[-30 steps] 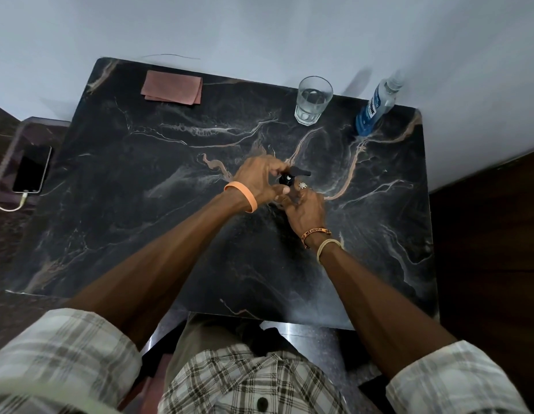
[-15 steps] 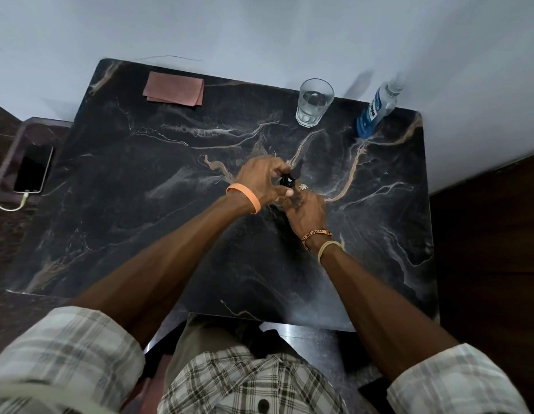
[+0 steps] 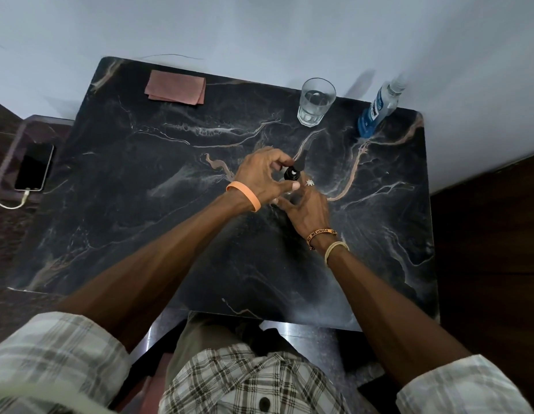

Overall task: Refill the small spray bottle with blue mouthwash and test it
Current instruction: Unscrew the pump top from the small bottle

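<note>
Head view: on the desk (image 3: 140,180), the right hand (image 3: 309,212) grips the small spray bottle (image 3: 292,174) low, likely steadying it, while the left hand (image 3: 259,174) pinches its black top, seemingly to twist it. The mouthwash bottle (image 3: 376,110) stands at the far right corner.

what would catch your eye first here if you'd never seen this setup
Both hands meet at the middle of the dark marble table: the left hand pinches the black top of the small spray bottle while the right hand holds it from below. Next comes the blue mouthwash bottle at the far right corner by the wall, with a clear glass to its left.
</note>
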Demonstrator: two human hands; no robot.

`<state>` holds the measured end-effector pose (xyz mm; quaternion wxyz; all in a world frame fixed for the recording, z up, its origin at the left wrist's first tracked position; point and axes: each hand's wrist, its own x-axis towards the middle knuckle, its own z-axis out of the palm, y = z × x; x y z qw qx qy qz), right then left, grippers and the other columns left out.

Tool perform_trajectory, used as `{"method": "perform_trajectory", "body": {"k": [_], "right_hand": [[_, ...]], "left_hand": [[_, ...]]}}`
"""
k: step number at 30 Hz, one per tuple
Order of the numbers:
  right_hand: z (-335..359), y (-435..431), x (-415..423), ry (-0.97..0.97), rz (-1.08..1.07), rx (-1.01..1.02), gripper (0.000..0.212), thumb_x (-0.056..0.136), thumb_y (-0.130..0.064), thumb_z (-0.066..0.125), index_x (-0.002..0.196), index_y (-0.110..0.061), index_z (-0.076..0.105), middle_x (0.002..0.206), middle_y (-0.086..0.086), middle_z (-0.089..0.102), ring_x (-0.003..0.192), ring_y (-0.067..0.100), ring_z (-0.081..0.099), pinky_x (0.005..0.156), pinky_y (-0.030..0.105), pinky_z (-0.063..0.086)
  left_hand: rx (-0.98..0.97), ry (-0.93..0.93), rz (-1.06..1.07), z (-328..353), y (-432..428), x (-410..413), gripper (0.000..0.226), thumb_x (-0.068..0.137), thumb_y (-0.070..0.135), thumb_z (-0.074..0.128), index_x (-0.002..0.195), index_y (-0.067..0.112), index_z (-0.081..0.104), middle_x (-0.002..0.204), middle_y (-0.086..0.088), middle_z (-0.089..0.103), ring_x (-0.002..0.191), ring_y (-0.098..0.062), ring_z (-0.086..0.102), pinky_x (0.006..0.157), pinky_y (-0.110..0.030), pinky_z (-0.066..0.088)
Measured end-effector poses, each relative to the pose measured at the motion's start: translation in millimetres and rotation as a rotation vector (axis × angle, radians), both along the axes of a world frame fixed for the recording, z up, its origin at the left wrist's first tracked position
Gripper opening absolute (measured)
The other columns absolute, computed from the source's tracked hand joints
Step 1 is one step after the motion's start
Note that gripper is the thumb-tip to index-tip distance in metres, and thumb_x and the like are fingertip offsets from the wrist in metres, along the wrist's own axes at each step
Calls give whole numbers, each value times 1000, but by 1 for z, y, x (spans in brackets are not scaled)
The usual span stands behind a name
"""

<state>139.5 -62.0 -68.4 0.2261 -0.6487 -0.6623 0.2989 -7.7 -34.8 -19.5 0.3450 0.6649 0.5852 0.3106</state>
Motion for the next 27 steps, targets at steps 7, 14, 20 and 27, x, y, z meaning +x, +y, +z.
{"method": "perform_trajectory", "body": {"k": [7, 14, 20, 27], "right_hand": [[25, -10, -3, 45, -84, 220, 73, 79, -46, 76, 141, -18, 48, 138, 4, 46, 126, 18, 42, 101, 35, 43], [76, -13, -27, 184, -137, 384, 46, 86, -26, 74, 130, -17, 61, 101, 2, 59, 88, 14, 59, 74, 38, 55], [103, 8, -77, 305, -141, 494, 36, 89, -22, 68, 124, -15, 66, 111, 3, 70, 93, 17, 67, 78, 40, 56], [76, 33, -145, 85, 75, 515, 44, 84, -1, 67, 127, -11, 64, 111, 12, 68, 97, 29, 66, 83, 41, 54]], "left_hand": [[-15, -152, 59, 6, -2, -8, 39, 63, 30, 90, 94, 24, 69, 95, 5, 68, 85, -11, 63, 79, -34, 57], [12, -357, 101, 45, -7, -21, 38, 64, 23, 90, 95, 14, 69, 90, -7, 72, 83, -29, 68, 77, -44, 59], [124, -426, 215, 75, -7, -60, 41, 69, 18, 87, 102, 5, 67, 94, -11, 73, 84, -26, 72, 75, -38, 60], [60, -464, 466, 39, 1, -119, 41, 69, -2, 82, 105, 3, 62, 102, -5, 67, 92, -7, 67, 83, -22, 54]]}}
